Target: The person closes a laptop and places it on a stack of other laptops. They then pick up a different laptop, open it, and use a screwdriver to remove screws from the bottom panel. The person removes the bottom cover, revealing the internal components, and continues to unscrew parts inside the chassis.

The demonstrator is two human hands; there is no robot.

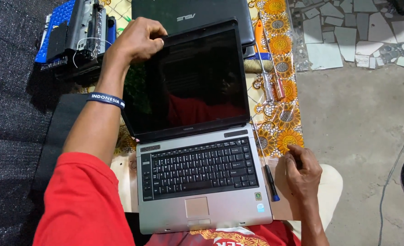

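Left hand point(138, 40) clamped on the lid corner of the open silver laptop with black keyboard point(197, 175) — hands well apart.

The laptop lies on the person's lap at the surface's near edge; its dark screen point(186, 82) stands tilted back. The right hand point(302, 171), at 3 o'clock, rests curled and empty on a tan board, just beside a black-and-blue-handled screwdriver point(271, 182). Judged step: working the screen bezel — that calls for steady grip at the corner.

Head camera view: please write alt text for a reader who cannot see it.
A left hand grips the top edge of an open silver laptop with a dark screen. The right hand rests beside a screwdriver.
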